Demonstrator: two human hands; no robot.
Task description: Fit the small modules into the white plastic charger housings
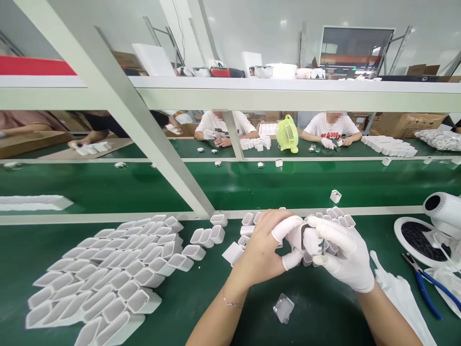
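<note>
My left hand (260, 250), with white finger covers on thumb and forefinger, grips a small white plastic housing (295, 237). My right hand (347, 252) wears a white glove and pinches a small white part (312, 241) at the open end of that housing. How far the part sits inside cannot be made out, as the fingers cover much of it. Behind both hands stand several more white housings (248, 219), partly hidden. A clear, squarish plastic piece (284, 308) lies on the green bench below the hands.
Rows of open white housings (122, 269) cover the bench at left. At right are a white glove (398, 293), blue-handled pliers (427, 288) and a white fan (444, 214). A slanted post (151, 129) and a green belt (288, 185) lie ahead; co-workers sit beyond.
</note>
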